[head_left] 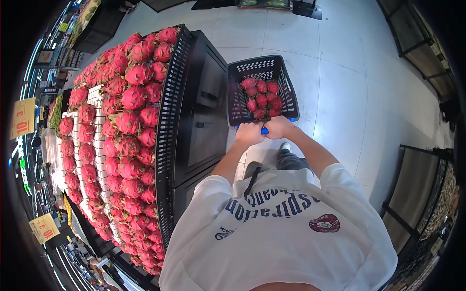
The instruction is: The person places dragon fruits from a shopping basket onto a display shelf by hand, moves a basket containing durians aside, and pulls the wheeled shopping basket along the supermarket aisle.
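Observation:
My left hand point(250, 133) and my right hand point(280, 127) are side by side, fingers wrapped round a blue handle point(264, 131). The handle is at the near end of a black shopping basket point(291, 91) with slotted walls. Several pink-red dragon fruits point(261, 99) lie inside the basket, mostly towards its near half. Both forearms reach forward from the white T-shirt sleeves. The underside of the basket is hidden from above.
To the left stands a large display of stacked dragon fruits point(131, 145) behind a black slotted edge point(167, 131). Its dark cabinet base point(206, 97) runs close beside the basket. Pale tiled floor point(340, 97) extends ahead and right. More shelving point(412, 194) lines the right side.

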`<state>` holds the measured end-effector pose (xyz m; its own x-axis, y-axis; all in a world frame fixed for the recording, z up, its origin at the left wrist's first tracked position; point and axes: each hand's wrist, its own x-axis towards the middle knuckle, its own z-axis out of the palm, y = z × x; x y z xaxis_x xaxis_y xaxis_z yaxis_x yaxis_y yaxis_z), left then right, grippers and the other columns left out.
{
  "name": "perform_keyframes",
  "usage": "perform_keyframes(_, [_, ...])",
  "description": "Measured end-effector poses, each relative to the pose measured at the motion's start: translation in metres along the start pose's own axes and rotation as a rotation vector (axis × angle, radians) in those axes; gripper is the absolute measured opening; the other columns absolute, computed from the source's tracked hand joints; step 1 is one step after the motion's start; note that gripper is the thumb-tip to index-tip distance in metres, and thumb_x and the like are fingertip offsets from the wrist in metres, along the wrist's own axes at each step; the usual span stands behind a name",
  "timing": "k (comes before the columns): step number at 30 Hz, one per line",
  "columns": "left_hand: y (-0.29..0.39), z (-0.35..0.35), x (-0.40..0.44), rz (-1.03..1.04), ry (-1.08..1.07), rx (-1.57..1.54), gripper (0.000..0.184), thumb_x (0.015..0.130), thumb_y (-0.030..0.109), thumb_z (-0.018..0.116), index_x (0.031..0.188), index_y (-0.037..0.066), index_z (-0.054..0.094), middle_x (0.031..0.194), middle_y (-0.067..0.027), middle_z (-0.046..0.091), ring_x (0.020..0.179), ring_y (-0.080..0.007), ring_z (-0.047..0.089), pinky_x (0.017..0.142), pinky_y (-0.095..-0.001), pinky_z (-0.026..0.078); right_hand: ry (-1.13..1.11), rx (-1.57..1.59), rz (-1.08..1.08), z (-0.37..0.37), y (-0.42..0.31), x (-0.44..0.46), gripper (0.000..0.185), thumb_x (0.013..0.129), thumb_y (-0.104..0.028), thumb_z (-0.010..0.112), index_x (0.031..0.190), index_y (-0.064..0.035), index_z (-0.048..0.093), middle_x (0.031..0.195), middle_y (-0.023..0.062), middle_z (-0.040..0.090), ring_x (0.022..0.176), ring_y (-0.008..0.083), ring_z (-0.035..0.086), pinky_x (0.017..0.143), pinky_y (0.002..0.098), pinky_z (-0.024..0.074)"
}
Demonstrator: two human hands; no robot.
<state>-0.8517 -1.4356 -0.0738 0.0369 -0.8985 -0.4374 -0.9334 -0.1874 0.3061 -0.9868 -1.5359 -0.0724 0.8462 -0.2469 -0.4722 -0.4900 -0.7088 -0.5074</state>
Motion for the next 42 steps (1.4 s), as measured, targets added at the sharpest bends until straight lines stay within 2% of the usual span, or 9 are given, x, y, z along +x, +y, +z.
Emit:
perform_keyframes(3, [-0.009,-0.014,0.025,-0.022,-0.002,0.025,0.035,0.074,0.028,0.057,0.107,0.018,0.064,0.079,-0.0166,0.068,0.074,-0.0363,0.066,0.07,-0.0482,0.051,-0.018,0.001,-0.039,-0.016,0.017,0.027,0.027,0.072,-0.031,0.057,0.08,-0.0085,0.071,0.084,0.0186,0.069,0.081,0.0352,0.067,0.076,0.0449,0.0539])
perform_keyframes(5, [-0.005,-0.032,0.036,-0.049,-0.001,0.014,0.025,0.073,0.025,0.056,0.092,0.012,0.065,0.08,-0.0173,0.069,0.077,-0.0355,0.067,0.07,-0.0474,0.05,-0.033,0.0,-0.054,-0.029,0.024,0.034,0.027,0.072,-0.031,0.057,0.081,-0.0085,0.071,0.084,0.0187,0.069,0.081,0.0353,0.067,0.076,0.045,0.0538])
perform_keyframes(11, [-0.032,-0.053,0.091,-0.081,0.046,-0.023,0.025,0.073,0.026,0.057,0.092,0.012,0.064,0.078,-0.0166,0.069,0.076,-0.0349,0.067,0.07,-0.0461,0.05,-0.105,-0.004,-0.054,-0.073,0.052,0.09,0.027,0.072,-0.029,0.057,0.082,-0.0081,0.07,0.085,0.0196,0.068,0.084,0.0356,0.066,0.078,0.0449,0.0528])
perform_keyframes(18, [-0.068,-0.084,0.159,-0.028,0.056,-0.057,0.024,0.072,0.024,0.058,0.091,0.01,0.065,0.08,-0.0159,0.069,0.076,-0.0335,0.068,0.069,-0.0443,0.05,-0.03,-0.061,-0.044,-0.113,0.083,0.15,0.025,0.073,-0.032,0.06,0.082,-0.0097,0.069,0.081,0.018,0.068,0.08,0.0361,0.066,0.074,0.0478,0.0528])
perform_keyframes(21, [-0.084,-0.093,0.186,-0.029,0.046,-0.084,0.025,0.074,0.026,0.057,0.094,0.013,0.064,0.082,-0.0148,0.069,0.076,-0.034,0.067,0.07,-0.0456,0.05,-0.009,-0.043,-0.049,-0.141,0.089,0.167,0.025,0.074,-0.033,0.06,0.083,-0.0106,0.067,0.08,0.0176,0.068,0.078,0.0365,0.066,0.073,0.0478,0.0528])
perform_keyframes(25, [-0.101,-0.105,0.217,0.007,0.05,-0.144,0.025,0.073,0.025,0.059,0.094,0.011,0.064,0.085,-0.0148,0.069,0.078,-0.0338,0.068,0.072,-0.0465,0.05,-0.039,-0.068,-0.036,-0.155,0.108,0.198,0.025,0.075,-0.033,0.06,0.085,-0.0109,0.065,0.079,0.0178,0.067,0.076,0.0372,0.066,0.072,0.0473,0.053])
perform_keyframes(27, [-0.106,-0.107,0.228,0.044,0.145,-0.163,0.025,0.07,0.022,0.061,0.09,0.007,0.063,0.076,-0.0167,0.069,0.071,-0.0334,0.068,0.067,-0.0457,0.052,-0.045,-0.096,-0.047,-0.16,0.116,0.209,0.026,0.076,-0.034,0.059,0.087,-0.0112,0.065,0.077,0.0181,0.067,0.075,0.0371,0.066,0.071,0.047,0.0531])
perform_keyframes(35, [-0.113,-0.132,0.274,0.022,0.118,-0.13,0.033,0.071,0.026,0.061,0.099,0.007,0.062,0.075,-0.0159,0.069,0.071,-0.0331,0.068,0.064,-0.0466,0.051,-0.113,-0.086,-0.077,-0.194,0.149,0.241,0.03,0.075,-0.034,0.059,0.088,-0.0077,0.065,0.077,0.0191,0.067,0.077,0.0372,0.066,0.072,0.0463,0.0532])
perform_keyframes(42, [-0.105,-0.157,0.308,-0.121,0.079,-0.112,0.033,0.071,0.026,0.061,0.1,0.01,0.061,0.076,-0.0149,0.069,0.071,-0.0334,0.068,0.064,-0.0464,0.05,-0.143,-0.108,-0.162,-0.235,0.174,0.265,0.03,0.074,-0.033,0.061,0.088,-0.0079,0.068,0.082,0.0208,0.068,0.081,0.0373,0.066,0.076,0.0466,0.0528])
